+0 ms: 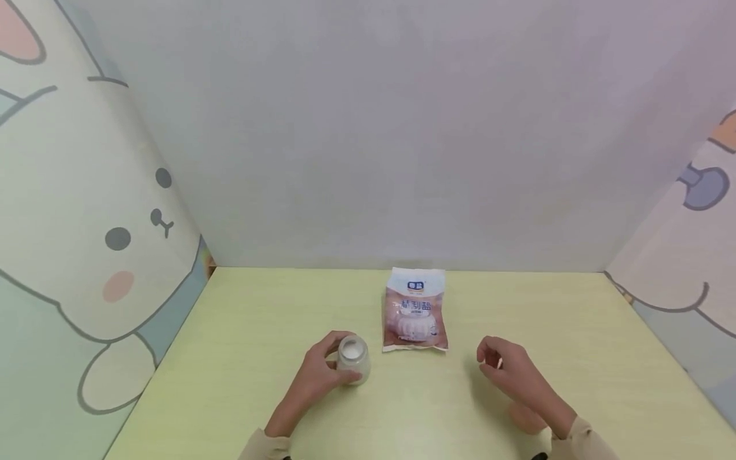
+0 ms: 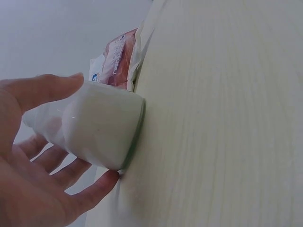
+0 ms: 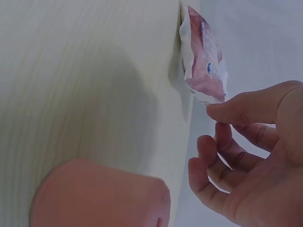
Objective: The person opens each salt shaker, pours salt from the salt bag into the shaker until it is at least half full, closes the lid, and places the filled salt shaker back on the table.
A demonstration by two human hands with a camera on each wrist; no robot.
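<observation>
A small glass jar [image 1: 353, 363] with white contents stands upright on the table, its mouth uncovered. My left hand [image 1: 323, 367] holds it from the left side; in the left wrist view the thumb lies along one side of the jar [image 2: 102, 125] and the fingers curve round the other. To the right, my right hand [image 1: 508, 367] hovers above the table with loosely bent fingers and nothing in them. Between the hands, farther back, a pink and white packet [image 1: 415, 313] with printed characters lies flat. Beneath my right wrist is a salmon-pink tapered object [image 3: 104, 196], its kind unclear.
The pale wood-grain table [image 1: 276, 306] ends at a plain grey-white back wall [image 1: 368, 140]. Side panels with cartoon animals stand at the left [image 1: 69, 211] and right [image 1: 690, 255].
</observation>
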